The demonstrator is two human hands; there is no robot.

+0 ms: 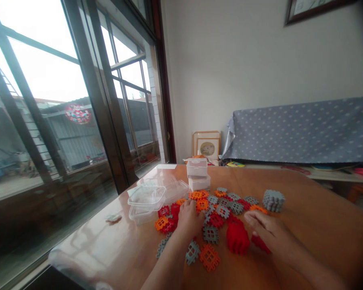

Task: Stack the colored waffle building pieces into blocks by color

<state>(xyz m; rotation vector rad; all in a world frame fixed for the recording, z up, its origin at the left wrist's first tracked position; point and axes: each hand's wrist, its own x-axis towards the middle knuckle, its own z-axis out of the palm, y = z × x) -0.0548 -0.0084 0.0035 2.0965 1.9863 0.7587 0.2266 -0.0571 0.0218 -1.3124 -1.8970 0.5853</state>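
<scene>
My left hand (191, 217) reaches into a spread of notched plastic building tiles, its fingers bent and apart over the pile. An orange tile (202, 204) lies by its fingertips, with red tiles (163, 211) to its left. Grey tiles (211, 234) lie to the right of the wrist. My right hand (264, 229) is closed beside a red tile (261, 243), which shows under its palm and seems held; its lower fingers are hidden. Just left of that hand sits a stack of red tiles (237, 239). Behind it stands a stack of grey tiles (274, 200).
Clear plastic tubs (147, 197) stand at the left of the pile. Two white lidded boxes (197, 168) are stacked behind it. A small pale item (113, 218) lies on the wooden table (314, 209) near its left side. Glass doors (87, 100) run along the left.
</scene>
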